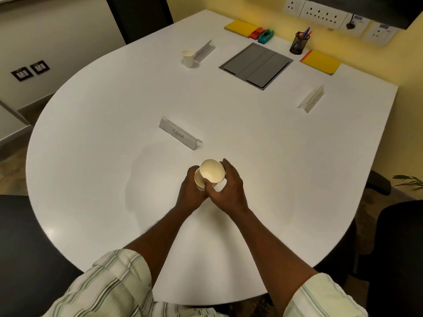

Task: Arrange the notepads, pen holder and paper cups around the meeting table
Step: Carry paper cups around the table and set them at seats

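Cream paper cups [211,173], two nested, sit in both your hands at 6 o'clock on the white table [103,124]: your left hand [191,191] grips the lower cup, your right hand [229,191] curls round the upper, tilted one. A third cup [188,58] stands at 11 o'clock beside a name card [204,50]. The pen holder [298,44] stands at 1 o'clock, between two yellow notepads [320,62] [240,27].

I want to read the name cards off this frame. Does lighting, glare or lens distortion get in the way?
Head view: warm, dim light; wide-angle bending curves the table edge; soft shadow left of the hands; small glare at the near-left rim. The near card reads "SIGMA"; the right card is too faint.
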A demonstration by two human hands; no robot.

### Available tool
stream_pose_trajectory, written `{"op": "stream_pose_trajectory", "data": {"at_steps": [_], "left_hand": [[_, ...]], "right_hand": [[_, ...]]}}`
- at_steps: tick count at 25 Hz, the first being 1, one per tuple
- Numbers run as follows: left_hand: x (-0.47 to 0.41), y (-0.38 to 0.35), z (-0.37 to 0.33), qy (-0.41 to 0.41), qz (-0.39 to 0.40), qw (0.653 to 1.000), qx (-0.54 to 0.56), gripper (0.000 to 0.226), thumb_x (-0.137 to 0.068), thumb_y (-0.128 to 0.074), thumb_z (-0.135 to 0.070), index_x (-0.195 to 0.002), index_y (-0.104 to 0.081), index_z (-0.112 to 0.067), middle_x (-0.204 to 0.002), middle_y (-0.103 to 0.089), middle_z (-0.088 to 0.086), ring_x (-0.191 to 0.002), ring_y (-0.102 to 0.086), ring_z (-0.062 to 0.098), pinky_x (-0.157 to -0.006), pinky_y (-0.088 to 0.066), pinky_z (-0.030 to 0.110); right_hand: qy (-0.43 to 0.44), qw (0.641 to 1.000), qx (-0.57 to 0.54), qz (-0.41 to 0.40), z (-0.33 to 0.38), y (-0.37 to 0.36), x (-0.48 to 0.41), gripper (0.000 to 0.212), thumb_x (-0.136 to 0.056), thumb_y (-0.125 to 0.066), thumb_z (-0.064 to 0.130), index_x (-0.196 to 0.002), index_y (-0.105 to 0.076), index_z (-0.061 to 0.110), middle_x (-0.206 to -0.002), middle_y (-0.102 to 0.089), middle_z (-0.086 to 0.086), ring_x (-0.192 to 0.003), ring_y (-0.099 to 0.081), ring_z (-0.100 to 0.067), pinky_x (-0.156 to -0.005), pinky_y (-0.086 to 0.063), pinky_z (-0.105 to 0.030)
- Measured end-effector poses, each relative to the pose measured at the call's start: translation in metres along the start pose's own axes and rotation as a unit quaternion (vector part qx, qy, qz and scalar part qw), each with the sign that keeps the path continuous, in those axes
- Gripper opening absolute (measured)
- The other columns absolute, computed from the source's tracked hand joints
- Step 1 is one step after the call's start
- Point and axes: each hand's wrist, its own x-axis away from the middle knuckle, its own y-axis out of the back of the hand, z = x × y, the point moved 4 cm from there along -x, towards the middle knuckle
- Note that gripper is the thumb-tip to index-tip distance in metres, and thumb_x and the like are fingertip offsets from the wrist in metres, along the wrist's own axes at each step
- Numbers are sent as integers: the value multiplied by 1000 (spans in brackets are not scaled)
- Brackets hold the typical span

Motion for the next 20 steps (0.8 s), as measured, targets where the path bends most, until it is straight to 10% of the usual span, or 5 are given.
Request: {"op": "stream_pose_trajectory", "data": {"at_steps": [11, 20], "left_hand": [[-83, 28, 18, 7, -12, 999, 36, 71, -65, -85, -18, -124, -46, -14, -118, -61, 0, -101, -59, 12, -78, -46, 17], [-96, 41, 57, 46, -70, 996, -2, 76, -59, -87, -12, -123, -45, -10, -121, -58, 6, -110, -55, 23, -86, -40, 23]], "right_hand": [[105, 992, -17, -70, 13, -49, -85, 36, -69, -81, 23, -97, -69, 3, -103, -64, -10, -97, -63, -18, -76, -57, -39], [102, 988, -13, -114, -14, -52, -135, 34, -70, -79, 29, -86, -65, 2, -131, -51, -14, -112, -59, -23, -84, -56, -40]]}}
